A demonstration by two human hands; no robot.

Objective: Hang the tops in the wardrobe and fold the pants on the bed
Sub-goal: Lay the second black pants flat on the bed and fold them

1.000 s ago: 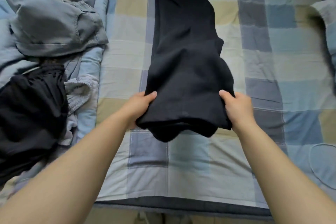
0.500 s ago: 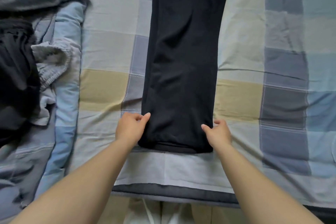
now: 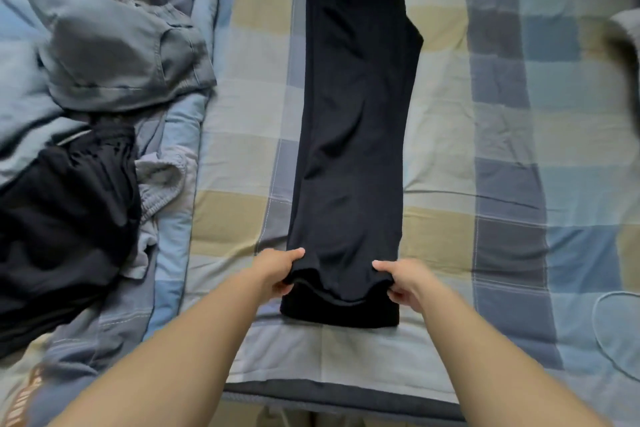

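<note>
Black pants (image 3: 349,135) lie lengthwise down the bed (image 3: 519,253), legs stacked, hems near the front edge. Step looks like pants-folding: next move prob. carrying the hem end up toward the waist, corners kept level. Left hand (image 3: 277,270) & right hand (image 3: 401,282) each pinch a top-layer hem corner, thumb over, fingers under.

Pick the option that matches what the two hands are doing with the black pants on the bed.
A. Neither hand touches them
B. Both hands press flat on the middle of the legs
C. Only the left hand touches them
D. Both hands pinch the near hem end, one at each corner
D: the left hand and right hand each pinch a near corner of the black pants, lifting the top layer slightly off the layer beneath.
</note>
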